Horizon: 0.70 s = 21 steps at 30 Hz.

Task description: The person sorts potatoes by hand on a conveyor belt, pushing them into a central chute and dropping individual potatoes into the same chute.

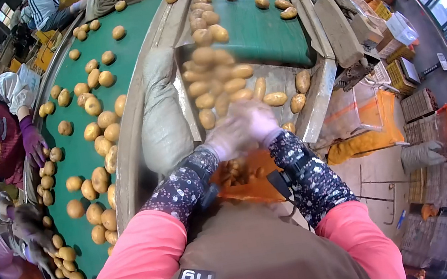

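My left hand [230, 137], in a pale glove, is at the lower end of the chute, smeared by motion. Close beside it, my right hand [258, 118], also gloved, reaches over the potatoes [218, 91] piled on the chute's metal plate [277, 77]. The two hands overlap or nearly touch, and their fingers are blurred, so whether they hold a potato is hidden. Just below the hands an orange mesh bag [253, 189] hangs open with potatoes inside.
A green belt [80, 154] carrying potatoes runs at the left, where co-workers' gloved hands [34, 142] reach in. Another green belt [252, 21] feeds the chute. A padded sack [163, 119] covers the chute's left side. Crates [418, 103] and orange bags [361, 146] stand at right.
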Tool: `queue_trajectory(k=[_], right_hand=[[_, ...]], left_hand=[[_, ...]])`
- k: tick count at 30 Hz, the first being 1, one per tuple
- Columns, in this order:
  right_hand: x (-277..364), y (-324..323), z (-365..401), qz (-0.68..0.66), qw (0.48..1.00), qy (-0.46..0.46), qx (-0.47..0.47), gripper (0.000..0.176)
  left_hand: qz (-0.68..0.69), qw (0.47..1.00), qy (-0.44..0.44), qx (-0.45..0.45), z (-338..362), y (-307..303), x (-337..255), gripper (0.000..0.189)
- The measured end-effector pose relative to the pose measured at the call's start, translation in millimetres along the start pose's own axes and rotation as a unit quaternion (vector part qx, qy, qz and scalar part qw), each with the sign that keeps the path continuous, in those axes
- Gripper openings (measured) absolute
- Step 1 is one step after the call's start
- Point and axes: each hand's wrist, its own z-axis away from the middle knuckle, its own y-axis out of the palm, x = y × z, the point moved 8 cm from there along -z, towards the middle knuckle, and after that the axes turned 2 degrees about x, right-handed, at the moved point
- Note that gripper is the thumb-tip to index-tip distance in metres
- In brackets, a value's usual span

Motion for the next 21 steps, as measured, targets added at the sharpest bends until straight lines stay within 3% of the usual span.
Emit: queue_trajectory(k=[1,2,5,8,10,11,12,13,14,16,17,18,19,21], right_hand=[[10,8,0,0.188,0.980,-0.070,-0.011,0.038],[18,6,-1,0.219,0.973,-0.068,0.021,0.039],[48,-8,-5,0.261,0.956,-0.088,0.103,0.044],[23,24,-10,0.355,0.926,-0.044,0.121,0.041],[-2,42,-13,0.339,0.907,-0.095,0.230,0.046],[-12,54,-10,0.310,0.891,-0.137,0.303,0.050],[-3,33,-13,0.203,0.959,-0.105,0.166,0.049],[5,5,-4,0.089,0.993,-0.069,0.024,0.047],[3,-23,8,-0.027,0.992,-0.027,-0.121,0.046],[-15,-18,9,-0.351,0.932,0.052,-0.066,0.056],[-21,-14,11,-0.501,0.860,0.089,-0.039,0.062],[-21,-11,15,-0.638,0.760,0.122,-0.014,0.068],[-2,-23,25,-0.665,0.736,0.127,0.003,0.080],[-8,-21,26,-0.606,0.791,0.080,-0.011,0.077]], left_hand=[[0.050,0.999,-0.020,0.004,-1,25,9,0.057],[0.098,0.994,-0.041,0.006,-1,38,16,0.056],[-0.017,0.998,0.047,-0.023,7,22,1,0.050],[0.166,0.947,-0.119,0.246,-2,-30,-13,0.044],[0.172,0.973,-0.069,0.135,-4,-20,-8,0.038],[0.156,0.978,-0.054,0.129,-6,-8,-6,0.037],[0.140,0.982,-0.039,0.122,-6,-6,-6,0.035],[0.107,0.980,-0.031,0.166,-11,-14,-11,0.036],[0.070,0.985,-0.005,0.156,-13,-13,-14,0.036],[-0.011,0.995,0.066,0.079,-10,-5,-16,0.038],[-0.053,0.992,0.110,0.013,-7,1,-19,0.038],[-0.067,0.991,0.117,0.007,-8,-2,-22,0.039],[-0.082,0.989,0.123,0.001,-9,-10,-25,0.040],[-0.032,0.995,0.095,0.000,-13,-11,-22,0.041]])
